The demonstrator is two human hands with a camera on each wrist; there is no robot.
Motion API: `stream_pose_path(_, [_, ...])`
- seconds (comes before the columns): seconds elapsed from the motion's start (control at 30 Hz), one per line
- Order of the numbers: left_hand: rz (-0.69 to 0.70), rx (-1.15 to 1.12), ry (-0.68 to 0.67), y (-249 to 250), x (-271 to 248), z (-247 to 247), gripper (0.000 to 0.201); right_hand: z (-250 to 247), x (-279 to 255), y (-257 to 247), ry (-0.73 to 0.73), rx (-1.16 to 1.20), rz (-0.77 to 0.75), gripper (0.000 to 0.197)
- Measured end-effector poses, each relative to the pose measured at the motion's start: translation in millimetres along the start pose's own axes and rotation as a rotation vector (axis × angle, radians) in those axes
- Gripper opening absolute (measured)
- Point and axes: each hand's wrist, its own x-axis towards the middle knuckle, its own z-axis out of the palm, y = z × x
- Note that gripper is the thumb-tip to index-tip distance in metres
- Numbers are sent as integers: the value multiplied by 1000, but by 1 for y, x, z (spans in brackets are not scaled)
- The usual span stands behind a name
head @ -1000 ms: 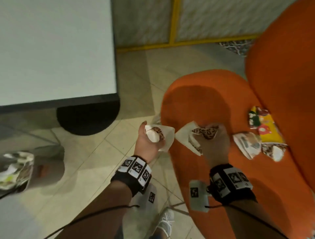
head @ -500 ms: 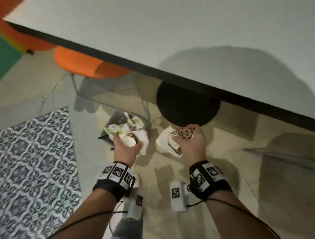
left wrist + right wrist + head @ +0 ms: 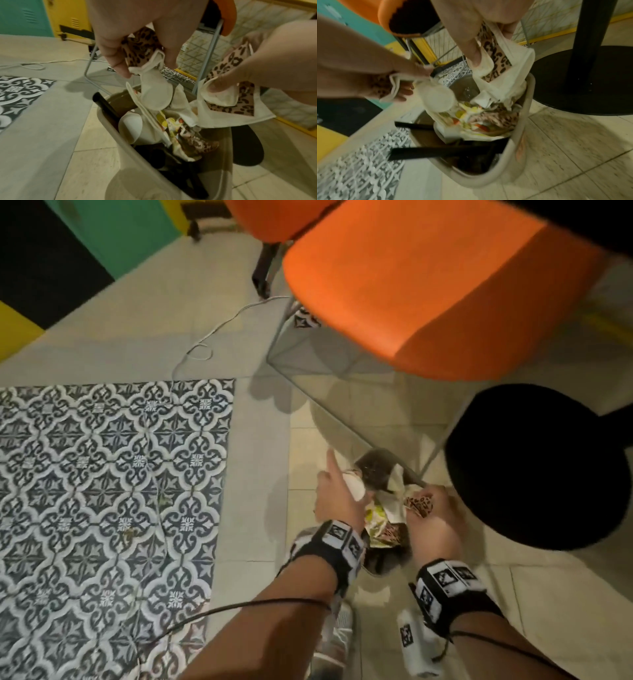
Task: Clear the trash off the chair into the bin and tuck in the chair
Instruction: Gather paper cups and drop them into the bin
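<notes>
A beige bin (image 3: 140,175) (image 3: 517,146) stands on the floor, part filled with wrappers and paper. My left hand (image 3: 147,66) (image 3: 346,484) pinches a crumpled white and leopard-print wrapper (image 3: 152,93) that hangs just over the bin's mouth; one finger sticks out straight. My right hand (image 3: 489,51) (image 3: 424,498) grips a second leopard-print wrapper (image 3: 498,65) (image 3: 229,100), whose lower end touches the trash inside the bin. The chair that carried the trash is out of view.
Another orange chair (image 3: 428,285) on thin wire legs stands just beyond the bin. The table's round black base (image 3: 537,467) and post (image 3: 590,33) are close on the right. Patterned floor tiles (image 3: 102,474) lie left, with a white cable (image 3: 205,347) on the floor.
The view has swung from the orange chair seat to the floor bin. Both hands have carried their wrappers down to the bin's mouth, and the left wrapper now dangles from the fingertips.
</notes>
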Motion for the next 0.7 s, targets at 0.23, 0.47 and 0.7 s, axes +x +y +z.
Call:
stream_pose_path(0.23, [168, 360, -274, -14, 17, 33, 95, 47, -9, 18, -324, -107, 18, 38])
stream_pose_path(0.47, [208, 570, -385, -24, 15, 43, 105, 48, -1, 21, -537, -94, 71, 51])
stream_pose_path(0.7, [87, 305, -453, -3, 7, 26, 114, 32, 5, 35, -581, 68, 54, 117])
